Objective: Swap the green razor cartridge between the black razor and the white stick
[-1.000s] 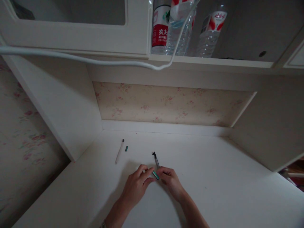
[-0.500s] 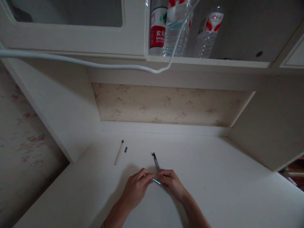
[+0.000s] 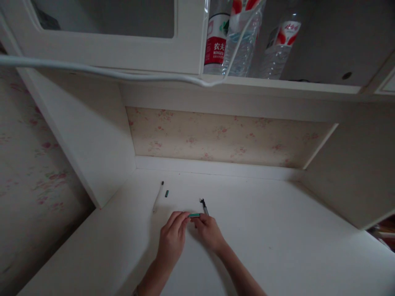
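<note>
My left hand is closed, pinching the left end of a small green-and-dark strip, which looks like a razor cartridge. The fingers of my right hand are closed at its right end. Just beyond my right hand is a black-and-grey razor handle with a forked black tip; its near end is hidden by the hand. To the left on the tabletop, a pale toothbrush with a dark head lies beside another small green piece.
The white desktop sits in a recess between side panels, with a shelf overhead. On the shelf stand several plastic bottles. A white cable hangs across the front of the cabinet.
Both hands have moved up and to the left with the razor cartridge, which has turned from slanted to nearly level. The view has shifted slightly.
</note>
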Tool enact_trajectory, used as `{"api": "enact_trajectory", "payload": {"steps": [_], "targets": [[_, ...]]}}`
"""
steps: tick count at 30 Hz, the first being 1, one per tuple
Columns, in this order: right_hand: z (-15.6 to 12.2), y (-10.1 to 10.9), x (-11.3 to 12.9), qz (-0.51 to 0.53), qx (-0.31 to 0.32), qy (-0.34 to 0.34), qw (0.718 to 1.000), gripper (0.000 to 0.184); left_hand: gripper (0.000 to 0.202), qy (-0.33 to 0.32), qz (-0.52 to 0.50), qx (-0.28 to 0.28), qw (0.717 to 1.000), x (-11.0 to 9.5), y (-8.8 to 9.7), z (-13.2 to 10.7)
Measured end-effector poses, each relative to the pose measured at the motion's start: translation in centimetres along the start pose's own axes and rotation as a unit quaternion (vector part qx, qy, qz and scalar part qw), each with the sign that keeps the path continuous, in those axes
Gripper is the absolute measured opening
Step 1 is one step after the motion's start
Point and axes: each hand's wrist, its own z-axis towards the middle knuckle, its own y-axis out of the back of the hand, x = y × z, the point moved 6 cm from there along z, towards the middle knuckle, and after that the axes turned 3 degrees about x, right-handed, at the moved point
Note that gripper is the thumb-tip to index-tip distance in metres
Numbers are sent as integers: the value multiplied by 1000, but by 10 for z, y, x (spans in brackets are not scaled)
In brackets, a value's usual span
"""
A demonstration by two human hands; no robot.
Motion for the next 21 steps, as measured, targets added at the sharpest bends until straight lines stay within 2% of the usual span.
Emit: {"api": "enact_trajectory", "payload": {"steps": [4,7,11,13,15,17,21], "targets": [[29,-42,24,-68,61,71,993,15,18,9,19,-58,998,-2,13,3],[54,-75,35,-113,86,117,983,21,18,2,35,-83,996,-1,17,3],[83,-109,43,-160,51,124,978,34,16,-13,60,-105,993,1,19,1],[93,-120,45,-174,25,114,978,34,17,-19,63,-112,992,0,20,1],[98,-126,44,-176,5,101,979,25,17,-17,59,-111,992,0,20,2],[101,-128,41,-168,-5,84,982,15,17,-8,54,-109,993,1,19,3],[107,-128,28,-137,-10,31,990,10,18,2,48,-114,992,1,19,3]]}}
